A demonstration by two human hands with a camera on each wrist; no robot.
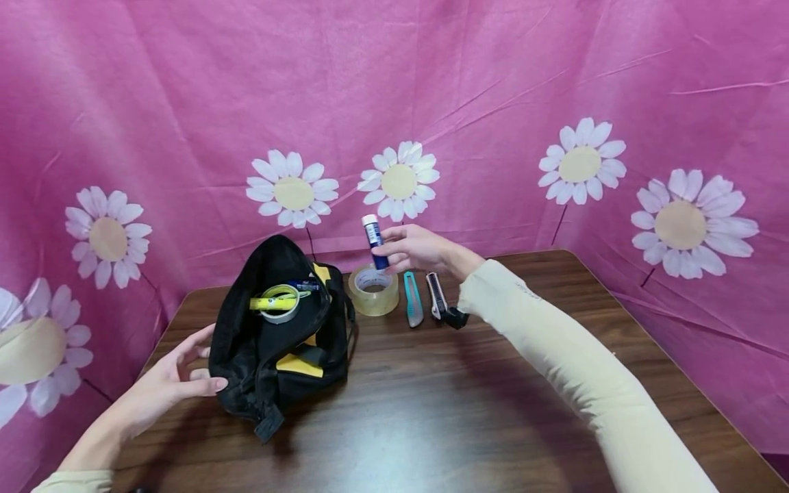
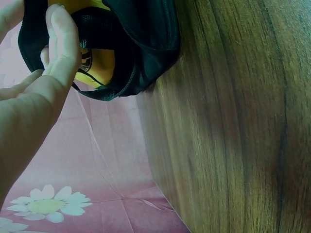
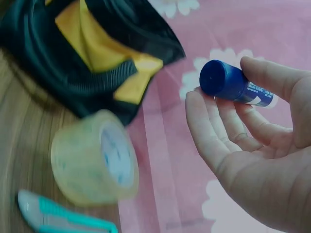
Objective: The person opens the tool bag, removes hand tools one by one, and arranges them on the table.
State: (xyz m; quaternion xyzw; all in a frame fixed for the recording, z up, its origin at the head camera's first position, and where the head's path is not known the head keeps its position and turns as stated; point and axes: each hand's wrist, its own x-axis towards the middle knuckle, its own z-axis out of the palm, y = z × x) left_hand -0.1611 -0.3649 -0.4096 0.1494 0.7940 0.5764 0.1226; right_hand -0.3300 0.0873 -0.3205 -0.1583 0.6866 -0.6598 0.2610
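Observation:
My right hand [image 1: 419, 248] pinches a blue and white glue stick [image 1: 373, 239] between thumb and fingers, in the air above a roll of clear tape [image 1: 385, 301]. In the right wrist view, the glue stick's blue cap [image 3: 214, 77] points away from the palm. A black and yellow bag [image 1: 302, 390] lies with its mouth spread at the left of the table. My left hand [image 1: 172, 376] holds the bag's left edge, thumb on the near side. Inside the bag are a yellow highlighter [image 1: 265, 303], a small tape roll [image 1: 280, 318] and a dark blue item [image 1: 305, 285], partly hidden.
Right of the clear tape, a teal utility knife [image 1: 413, 301] and a grey-black utility knife [image 1: 436, 294] lie on the wooden table [image 1: 394, 424]. A small black object [image 1: 456, 317] sits beside them. A pink flowered curtain [image 1: 481, 89] hangs behind the table.

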